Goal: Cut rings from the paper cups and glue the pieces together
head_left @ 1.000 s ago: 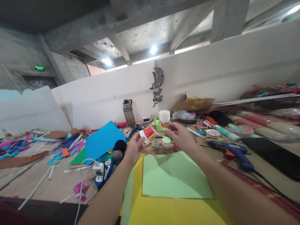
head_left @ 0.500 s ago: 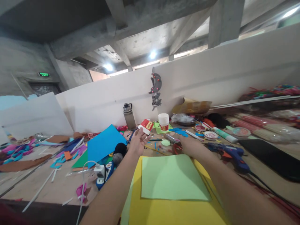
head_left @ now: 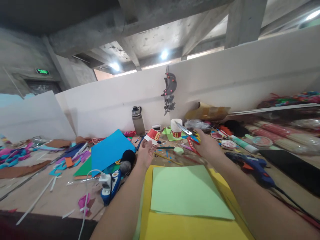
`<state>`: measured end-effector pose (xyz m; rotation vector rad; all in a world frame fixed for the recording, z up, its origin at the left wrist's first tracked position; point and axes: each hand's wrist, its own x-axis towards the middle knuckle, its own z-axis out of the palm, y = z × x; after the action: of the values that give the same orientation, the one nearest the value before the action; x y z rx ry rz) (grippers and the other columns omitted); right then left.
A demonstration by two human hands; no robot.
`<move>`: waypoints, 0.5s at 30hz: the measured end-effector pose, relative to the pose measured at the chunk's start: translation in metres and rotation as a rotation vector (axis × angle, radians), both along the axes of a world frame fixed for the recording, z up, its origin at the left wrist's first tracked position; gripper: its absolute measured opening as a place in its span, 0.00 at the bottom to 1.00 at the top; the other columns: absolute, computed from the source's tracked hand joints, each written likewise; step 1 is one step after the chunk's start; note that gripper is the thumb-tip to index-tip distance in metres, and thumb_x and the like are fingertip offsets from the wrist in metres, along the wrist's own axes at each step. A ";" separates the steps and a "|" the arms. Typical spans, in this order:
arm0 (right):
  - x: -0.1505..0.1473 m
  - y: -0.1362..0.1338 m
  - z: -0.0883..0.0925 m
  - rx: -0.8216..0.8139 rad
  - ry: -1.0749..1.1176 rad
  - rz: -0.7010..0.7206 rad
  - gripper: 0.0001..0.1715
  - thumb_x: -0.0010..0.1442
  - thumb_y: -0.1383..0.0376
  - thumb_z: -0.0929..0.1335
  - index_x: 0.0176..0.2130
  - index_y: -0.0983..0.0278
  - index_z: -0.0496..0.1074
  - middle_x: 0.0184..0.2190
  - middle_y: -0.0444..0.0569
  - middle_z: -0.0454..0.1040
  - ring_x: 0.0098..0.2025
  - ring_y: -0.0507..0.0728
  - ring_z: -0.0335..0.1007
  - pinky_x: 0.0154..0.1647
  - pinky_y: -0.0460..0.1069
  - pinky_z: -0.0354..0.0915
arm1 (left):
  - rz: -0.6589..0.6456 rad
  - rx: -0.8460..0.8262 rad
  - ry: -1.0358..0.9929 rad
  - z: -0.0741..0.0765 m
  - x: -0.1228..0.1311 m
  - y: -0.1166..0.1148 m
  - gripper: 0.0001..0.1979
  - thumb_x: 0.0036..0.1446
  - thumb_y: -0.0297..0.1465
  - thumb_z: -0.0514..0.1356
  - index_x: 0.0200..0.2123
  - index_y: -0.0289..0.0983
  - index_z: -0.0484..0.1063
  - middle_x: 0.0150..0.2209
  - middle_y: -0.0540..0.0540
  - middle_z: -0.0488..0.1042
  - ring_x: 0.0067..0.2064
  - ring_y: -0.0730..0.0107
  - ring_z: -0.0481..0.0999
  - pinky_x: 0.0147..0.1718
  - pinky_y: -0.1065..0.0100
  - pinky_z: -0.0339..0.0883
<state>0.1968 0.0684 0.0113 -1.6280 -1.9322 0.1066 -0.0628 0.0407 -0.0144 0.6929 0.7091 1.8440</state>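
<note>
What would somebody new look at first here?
Probably the middle, where the left hand holds a red-and-white cup and the right hand holds scissors. The big blue sheet, left of both hands, would likely pop out too. Higher up, a dark moon-shaped decoration hangs against the white wall.

two hands [head_left: 145,154] [head_left: 205,144], one pair of scissors [head_left: 186,130], one single paper cup [head_left: 152,136]
one cup stack [head_left: 176,126], one bottle [head_left: 138,122] and one glue gun [head_left: 256,167]

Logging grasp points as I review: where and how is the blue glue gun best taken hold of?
Probably by its handle, from the near side: the glue gun lies with that part slanting toward the camera, away from the nozzle, which points left.
</note>
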 end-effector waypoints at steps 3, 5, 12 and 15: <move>-0.009 -0.008 0.006 0.051 0.180 0.109 0.35 0.57 0.65 0.64 0.63 0.64 0.57 0.43 0.57 0.76 0.43 0.64 0.73 0.42 0.53 0.65 | 0.031 0.018 0.023 0.000 -0.006 0.000 0.20 0.44 0.27 0.71 0.39 0.40 0.68 0.39 0.49 0.76 0.36 0.72 0.78 0.43 0.61 0.74; -0.015 -0.014 0.009 0.041 0.309 0.164 0.38 0.55 0.66 0.64 0.63 0.65 0.55 0.41 0.55 0.75 0.39 0.61 0.73 0.40 0.52 0.67 | 0.049 0.041 0.037 0.001 -0.007 -0.001 0.21 0.44 0.28 0.72 0.40 0.41 0.68 0.38 0.50 0.75 0.35 0.73 0.77 0.43 0.60 0.74; -0.026 -0.030 0.017 0.013 0.421 0.288 0.35 0.53 0.65 0.65 0.60 0.63 0.61 0.32 0.48 0.73 0.29 0.57 0.68 0.30 0.50 0.66 | 0.099 0.068 0.036 0.009 -0.006 -0.003 0.23 0.41 0.29 0.73 0.39 0.40 0.67 0.40 0.48 0.75 0.38 0.71 0.77 0.43 0.61 0.73; -0.030 -0.034 0.017 -0.003 0.387 0.327 0.26 0.56 0.59 0.65 0.53 0.62 0.68 0.27 0.45 0.71 0.28 0.56 0.67 0.29 0.50 0.64 | 0.101 0.072 0.022 0.010 -0.006 -0.003 0.23 0.40 0.30 0.74 0.37 0.39 0.66 0.37 0.50 0.75 0.35 0.74 0.77 0.42 0.63 0.73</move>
<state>0.1668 0.0342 0.0283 -1.1734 -1.8689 0.5162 -0.0690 0.0375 -0.0047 0.7365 0.7062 1.9650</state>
